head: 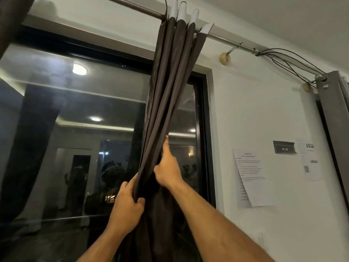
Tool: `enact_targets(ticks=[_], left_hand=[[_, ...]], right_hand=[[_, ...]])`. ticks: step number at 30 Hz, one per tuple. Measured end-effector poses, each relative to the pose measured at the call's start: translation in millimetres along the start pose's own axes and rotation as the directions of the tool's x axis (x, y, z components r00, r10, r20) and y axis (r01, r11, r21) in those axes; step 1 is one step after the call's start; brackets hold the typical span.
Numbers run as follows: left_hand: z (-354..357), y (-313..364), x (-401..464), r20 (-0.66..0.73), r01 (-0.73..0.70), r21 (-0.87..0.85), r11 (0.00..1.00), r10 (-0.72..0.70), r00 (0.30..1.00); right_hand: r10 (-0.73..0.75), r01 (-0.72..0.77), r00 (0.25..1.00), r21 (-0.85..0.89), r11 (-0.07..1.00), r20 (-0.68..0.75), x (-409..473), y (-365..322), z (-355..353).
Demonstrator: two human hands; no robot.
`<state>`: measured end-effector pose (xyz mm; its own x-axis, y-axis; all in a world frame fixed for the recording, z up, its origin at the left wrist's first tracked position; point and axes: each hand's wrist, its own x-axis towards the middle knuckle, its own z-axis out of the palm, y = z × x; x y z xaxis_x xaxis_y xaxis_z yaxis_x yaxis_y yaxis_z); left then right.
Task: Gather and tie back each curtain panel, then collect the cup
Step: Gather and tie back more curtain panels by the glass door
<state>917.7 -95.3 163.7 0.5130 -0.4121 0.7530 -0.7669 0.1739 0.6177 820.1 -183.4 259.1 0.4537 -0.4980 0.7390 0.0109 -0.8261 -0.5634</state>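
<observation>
A dark brown curtain panel (175, 76) hangs bunched in folds from a metal rod (224, 37) above a dark window. My left hand (128, 207) grips the gathered folds low down, fingers curled round the cloth. My right hand (167, 171) is higher on the panel's right side, its thumb stretched up along a fold and its fingers tucked into the fabric. A second dark panel (13, 21) shows only as a strip at the top left corner. No cup is in view.
The window glass (75, 138) reflects ceiling lights and a room. White wall to the right carries taped papers (251, 176) and a small dark sign (284, 147). Cables (290, 59) trail from the rod's end to a metal door frame (334, 103).
</observation>
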Motion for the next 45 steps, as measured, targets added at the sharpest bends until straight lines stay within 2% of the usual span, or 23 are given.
enact_targets(ticks=[6,12,15,19,22,25,28,30,35,40,42,44,45], left_hand=[[-37,-8,1,-0.057,-0.036,-0.019,0.999,0.035,0.998],[-62,-22,-7,-0.120,-0.031,-0.063,0.998,0.023,0.992],[-72,-29,-19,-0.118,-0.009,-0.078,0.997,0.000,0.993],[-78,-37,-35,-0.113,0.013,-0.005,1.000,-0.013,0.994],[-74,-40,-53,-0.034,0.092,-0.012,0.996,-0.093,0.995],[-68,-51,-75,0.107,0.237,-0.170,0.956,-0.222,0.969],[-66,-68,-95,0.202,0.392,-0.277,0.878,-0.345,0.916],[-64,-83,-111,0.201,0.450,-0.260,0.854,-0.408,0.891],[-44,-109,-138,0.072,0.377,0.038,0.925,-0.379,0.923],[-28,-112,-134,-0.156,0.407,0.007,0.914,-0.401,0.903],[-31,-114,-137,-0.186,0.400,-0.049,0.915,-0.402,0.897],[-39,-116,-141,-0.165,0.412,-0.158,0.897,-0.435,0.885],[-43,-116,-143,-0.139,0.414,-0.225,0.882,-0.450,0.882]], right_hand=[[-0.205,0.223,0.965,-0.106,0.969,0.163,7,-59,32],[-0.359,0.425,0.873,-0.154,0.892,0.330,3,-88,69],[-0.327,0.360,0.891,-0.051,0.932,0.316,-3,-74,82],[-0.259,0.219,0.933,0.178,0.959,0.251,-26,-40,89],[-0.213,0.117,0.949,0.368,0.922,0.231,-55,-9,92],[-0.112,-0.011,0.957,0.422,0.906,0.266,-92,20,91],[-0.037,-0.069,0.957,0.350,0.934,0.287,-124,49,94],[0.035,-0.122,0.959,0.294,0.948,0.282,-141,68,96],[0.120,-0.182,0.964,0.257,0.949,0.239,-172,97,98],[0.141,-0.171,0.980,0.229,0.958,0.143,-191,103,95],[0.073,-0.072,0.995,0.020,0.997,-0.061,-206,103,94],[-0.197,0.125,0.946,-0.273,0.954,-0.256,-221,101,97],[-0.329,0.228,0.902,-0.339,0.913,-0.278,-226,98,101]])
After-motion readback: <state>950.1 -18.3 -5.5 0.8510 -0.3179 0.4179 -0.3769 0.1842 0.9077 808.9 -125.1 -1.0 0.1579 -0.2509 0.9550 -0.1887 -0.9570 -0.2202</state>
